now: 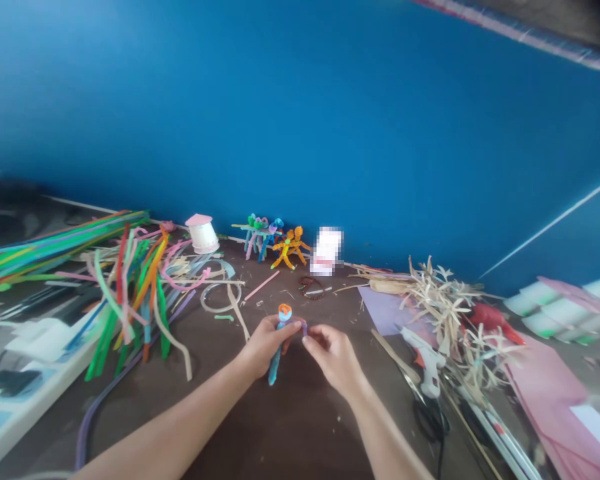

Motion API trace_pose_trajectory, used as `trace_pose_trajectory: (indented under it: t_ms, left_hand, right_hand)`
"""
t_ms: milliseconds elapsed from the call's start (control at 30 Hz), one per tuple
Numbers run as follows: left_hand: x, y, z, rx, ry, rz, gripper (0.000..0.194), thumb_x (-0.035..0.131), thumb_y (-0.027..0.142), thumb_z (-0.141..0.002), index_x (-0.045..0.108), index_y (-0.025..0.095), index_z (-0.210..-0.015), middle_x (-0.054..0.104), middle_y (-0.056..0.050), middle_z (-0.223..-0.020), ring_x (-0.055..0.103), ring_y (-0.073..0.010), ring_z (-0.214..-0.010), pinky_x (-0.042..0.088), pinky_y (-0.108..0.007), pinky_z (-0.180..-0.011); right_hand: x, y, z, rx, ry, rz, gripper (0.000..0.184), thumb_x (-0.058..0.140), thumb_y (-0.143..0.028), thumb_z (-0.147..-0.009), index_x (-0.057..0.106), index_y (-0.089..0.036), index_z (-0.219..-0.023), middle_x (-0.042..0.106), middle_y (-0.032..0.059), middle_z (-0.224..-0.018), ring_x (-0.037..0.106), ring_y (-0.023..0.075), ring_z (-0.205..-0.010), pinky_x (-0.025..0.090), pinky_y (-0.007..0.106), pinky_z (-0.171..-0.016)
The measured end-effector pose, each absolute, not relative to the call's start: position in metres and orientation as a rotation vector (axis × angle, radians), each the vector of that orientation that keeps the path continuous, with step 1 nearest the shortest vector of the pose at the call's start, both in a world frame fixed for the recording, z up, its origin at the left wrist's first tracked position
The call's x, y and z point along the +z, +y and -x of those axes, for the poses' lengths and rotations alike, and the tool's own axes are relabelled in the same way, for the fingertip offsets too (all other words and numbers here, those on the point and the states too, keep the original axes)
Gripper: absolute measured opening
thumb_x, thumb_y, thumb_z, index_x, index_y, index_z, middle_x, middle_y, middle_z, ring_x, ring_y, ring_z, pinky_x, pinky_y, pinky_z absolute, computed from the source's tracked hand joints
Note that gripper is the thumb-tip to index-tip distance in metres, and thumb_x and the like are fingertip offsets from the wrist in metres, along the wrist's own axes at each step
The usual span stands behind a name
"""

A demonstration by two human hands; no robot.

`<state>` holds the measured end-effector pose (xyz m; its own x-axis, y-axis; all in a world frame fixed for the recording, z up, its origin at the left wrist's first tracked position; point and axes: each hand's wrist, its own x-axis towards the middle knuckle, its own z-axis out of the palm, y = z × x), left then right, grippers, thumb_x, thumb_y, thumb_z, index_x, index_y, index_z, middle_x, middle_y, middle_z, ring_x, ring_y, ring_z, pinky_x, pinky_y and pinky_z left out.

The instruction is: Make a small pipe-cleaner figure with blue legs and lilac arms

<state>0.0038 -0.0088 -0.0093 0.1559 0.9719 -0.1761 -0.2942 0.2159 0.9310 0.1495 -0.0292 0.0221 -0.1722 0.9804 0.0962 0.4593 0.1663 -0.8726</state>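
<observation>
My left hand (270, 343) is closed around a small blue pipe-cleaner figure (275, 367) with an orange and light-blue top. A short purple pipe cleaner (305, 328) sticks out from beside the left fingertips. The thumb and fingers of my right hand (333, 353) pinch toward its end, close to the left hand. Beyond my hands, several finished pipe-cleaner figures, among them a yellow-orange one (291, 248), stand by the blue wall. A loose pink stick (263, 285) lies on the brown table between them and me.
Colourful pipe cleaners (140, 287) heap at the left, above a white power strip (35, 400). A small white cup-like house (203, 235) stands behind. At the right lie a white glue gun (427, 363), scissors (420, 397), straw-like flowers (445, 307) and pink sheets (545, 393).
</observation>
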Motion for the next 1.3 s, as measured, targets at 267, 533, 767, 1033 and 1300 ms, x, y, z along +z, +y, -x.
trace_pose_trajectory:
  t_ms: [267,533,767,1033,1300]
  left_hand:
    - [-0.006,-0.013,-0.007,1.105,1.025,-1.019,0.026,0.066,0.034,-0.059,0.065,0.010,-0.069,0.047,0.004,-0.044,0.035,-0.0050,-0.038,0.028,-0.018,-0.038]
    - [-0.003,-0.016,-0.006,1.000,0.959,-1.053,0.026,0.066,0.036,-0.060,0.065,0.012,-0.069,0.048,0.004,-0.045,0.038,-0.0056,-0.040,0.029,-0.018,-0.039]
    - [-0.003,-0.015,-0.005,1.048,0.965,-0.950,0.022,0.065,0.033,-0.061,0.061,0.012,-0.066,0.048,0.003,-0.043,0.039,-0.0064,-0.041,0.030,-0.018,-0.039]
    - [-0.004,-0.011,-0.004,1.100,0.915,-0.782,0.019,0.067,0.027,-0.060,0.058,0.011,-0.064,0.061,-0.002,-0.062,0.039,-0.0039,-0.042,0.029,-0.017,-0.038]
    - [-0.004,-0.008,-0.002,1.085,0.908,-0.638,0.022,0.066,0.027,-0.060,0.062,0.010,-0.074,0.060,-0.002,-0.064,0.041,-0.0041,-0.042,0.029,-0.017,-0.037]
  right_hand:
    - [0.014,-0.026,-0.140,0.902,-1.674,1.497,0.025,0.047,-0.031,-0.075,0.055,-0.016,-0.057,0.056,-0.0005,-0.050,0.053,0.0119,-0.048,0.039,0.020,-0.048]
    - [0.015,-0.038,-0.134,1.123,-1.417,1.451,0.020,0.049,-0.026,-0.072,0.054,-0.016,-0.056,0.055,-0.0019,-0.046,0.052,0.0106,-0.044,0.040,0.020,-0.046]
    - [0.024,-0.082,-0.209,0.563,-1.640,1.712,0.023,0.048,-0.033,-0.078,0.061,-0.016,-0.086,0.066,0.0068,-0.082,0.061,0.0178,-0.074,0.045,0.025,-0.068]
    - [0.005,-0.118,-0.305,-0.022,-1.800,2.567,0.019,0.042,-0.018,-0.078,0.059,-0.019,-0.089,0.063,0.0087,-0.092,0.061,0.0206,-0.078,0.041,0.028,-0.062]
    - [0.019,-0.100,-0.312,0.039,-2.104,2.719,0.016,0.044,-0.022,-0.076,0.060,-0.020,-0.073,0.065,0.0100,-0.080,0.063,0.0247,-0.073,0.039,0.030,-0.058]
